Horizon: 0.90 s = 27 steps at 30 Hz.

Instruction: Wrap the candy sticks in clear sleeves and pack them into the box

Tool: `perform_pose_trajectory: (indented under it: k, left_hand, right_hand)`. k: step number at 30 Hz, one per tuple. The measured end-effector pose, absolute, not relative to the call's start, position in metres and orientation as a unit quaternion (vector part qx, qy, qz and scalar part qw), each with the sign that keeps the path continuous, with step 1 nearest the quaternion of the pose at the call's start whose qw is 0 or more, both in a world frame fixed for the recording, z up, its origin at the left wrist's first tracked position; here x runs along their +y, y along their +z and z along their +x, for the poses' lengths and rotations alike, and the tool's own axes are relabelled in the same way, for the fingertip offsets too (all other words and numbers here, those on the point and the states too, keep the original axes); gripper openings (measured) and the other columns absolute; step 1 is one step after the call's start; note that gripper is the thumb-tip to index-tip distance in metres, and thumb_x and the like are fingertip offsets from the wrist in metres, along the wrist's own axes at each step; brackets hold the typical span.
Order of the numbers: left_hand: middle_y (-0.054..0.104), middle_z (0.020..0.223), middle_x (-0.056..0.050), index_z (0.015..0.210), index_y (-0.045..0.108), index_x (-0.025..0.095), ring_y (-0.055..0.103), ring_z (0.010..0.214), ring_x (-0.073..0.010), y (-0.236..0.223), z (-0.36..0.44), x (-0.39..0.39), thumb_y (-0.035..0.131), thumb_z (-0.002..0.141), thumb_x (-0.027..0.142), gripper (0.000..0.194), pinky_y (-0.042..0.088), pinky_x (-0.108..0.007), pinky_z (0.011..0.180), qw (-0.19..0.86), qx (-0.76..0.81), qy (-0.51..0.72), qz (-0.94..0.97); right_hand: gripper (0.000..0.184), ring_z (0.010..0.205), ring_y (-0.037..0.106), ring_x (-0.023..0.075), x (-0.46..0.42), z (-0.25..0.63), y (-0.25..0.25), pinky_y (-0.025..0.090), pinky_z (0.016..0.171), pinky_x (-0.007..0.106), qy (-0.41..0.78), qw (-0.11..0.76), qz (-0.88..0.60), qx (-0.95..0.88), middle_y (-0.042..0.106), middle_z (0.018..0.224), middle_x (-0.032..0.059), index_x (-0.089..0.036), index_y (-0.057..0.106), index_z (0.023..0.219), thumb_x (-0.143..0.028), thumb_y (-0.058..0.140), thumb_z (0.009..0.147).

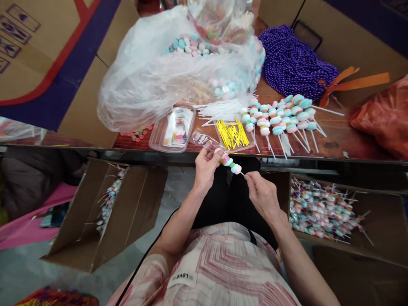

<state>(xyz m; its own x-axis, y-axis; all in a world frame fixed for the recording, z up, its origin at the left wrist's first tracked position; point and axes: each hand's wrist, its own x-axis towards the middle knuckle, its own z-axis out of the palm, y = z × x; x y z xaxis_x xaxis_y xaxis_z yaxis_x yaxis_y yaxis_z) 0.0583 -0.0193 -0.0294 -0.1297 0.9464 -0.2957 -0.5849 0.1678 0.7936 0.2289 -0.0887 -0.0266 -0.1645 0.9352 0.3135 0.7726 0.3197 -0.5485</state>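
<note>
With the soft, rounded candy skewer (235, 168) between both hands, the left hand (206, 163) pinches its upper end and clear film (210, 146), the right hand (263, 193) its thin stick at 4 o'clock, apparently a film-fitting step calling for straight alignment, slender yellow ties (232, 134) at 12.

The candy (232, 165) is a row of soft-looking pink, white, green and pale blue pieces threaded on a thin white stick (242, 174). It slants, stick end toward the lower right, held between the left hand (206, 165) and right hand (263, 193) just off the tabletop's (334, 148) near edge. A clear printed bag (210, 145) is at its upper end, partly hidden by fingers.
</note>
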Motion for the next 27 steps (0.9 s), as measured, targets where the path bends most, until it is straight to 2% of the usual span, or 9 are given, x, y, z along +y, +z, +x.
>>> perform_pose_trajectory:
  k: [4,7,11,14,20,23,27]
  left_hand:
    - [0.077,0.095,-0.005,0.089,0.065,0.017,0.076,0.091,-0.0212,-0.024,0.058,-0.023,0.091,0.063,0.041,0.044,0.056,-0.029,0.080,0.653,0.402,0.615,0.186]
    - [0.077,0.098,-0.005,0.091,0.065,0.018,0.075,0.096,-0.0213,-0.024,0.058,-0.024,0.089,0.067,0.041,0.041,0.055,-0.029,0.082,0.660,0.381,0.623,0.177]
    - [0.077,0.100,-0.004,0.093,0.063,0.020,0.074,0.100,-0.0211,-0.029,0.060,-0.023,0.088,0.068,0.041,0.040,0.054,-0.029,0.084,0.663,0.369,0.631,0.164]
    - [0.077,0.101,-0.004,0.092,0.062,0.021,0.073,0.105,-0.0217,-0.032,0.064,-0.024,0.087,0.071,0.040,0.038,0.053,-0.031,0.090,0.659,0.374,0.635,0.149]
    - [0.077,0.102,-0.002,0.097,0.060,0.023,0.073,0.104,-0.0189,-0.035,0.068,-0.025,0.084,0.075,0.036,0.035,0.052,-0.031,0.096,0.639,0.357,0.668,0.135]
    - [0.077,0.101,-0.003,0.096,0.061,0.021,0.074,0.104,-0.0207,-0.034,0.066,-0.027,0.086,0.073,0.038,0.038,0.053,-0.033,0.094,0.663,0.361,0.637,0.157]
    - [0.078,0.096,-0.005,0.095,0.061,0.019,0.075,0.099,-0.0249,-0.030,0.066,-0.032,0.089,0.066,0.042,0.047,0.056,-0.037,0.091,0.689,0.381,0.589,0.178]
  right_hand:
    - [0.018,0.059,0.052,0.0108,-0.093,0.219,-0.026,0.035,0.058,0.024,0.203,0.330,-0.555,-0.736,0.059,0.070,0.0005,-0.019,0.060,0.086,-0.028,0.052,0.099]
    - [0.020,0.055,0.044,0.0091,-0.096,0.213,-0.021,0.033,0.055,0.023,0.335,0.360,-0.588,-0.642,0.049,0.064,-0.0031,-0.020,0.061,0.084,-0.032,0.052,0.098]
    - [0.026,0.048,0.032,0.0072,-0.095,0.209,-0.016,0.022,0.046,0.023,0.544,0.381,-0.585,-0.465,0.038,0.055,-0.0063,-0.019,0.060,0.077,-0.040,0.059,0.092]
    - [0.027,0.044,0.025,0.0055,-0.092,0.207,-0.014,0.014,0.044,0.022,0.607,0.390,-0.572,-0.390,0.035,0.049,-0.0079,-0.018,0.060,0.073,-0.042,0.063,0.085]
    - [0.028,0.040,0.022,0.0052,-0.093,0.203,-0.013,0.011,0.043,0.023,0.632,0.385,-0.571,-0.356,0.035,0.044,-0.0087,-0.018,0.061,0.073,-0.045,0.064,0.081]
    - [0.026,0.043,0.029,0.0065,-0.095,0.202,-0.016,0.019,0.045,0.023,0.588,0.396,-0.581,-0.400,0.040,0.047,-0.0071,-0.018,0.062,0.073,-0.042,0.062,0.085]
    - [0.026,0.051,0.040,0.0082,-0.097,0.198,-0.022,0.031,0.053,0.024,0.459,0.396,-0.615,-0.504,0.046,0.055,-0.0053,-0.019,0.062,0.076,-0.038,0.057,0.092]
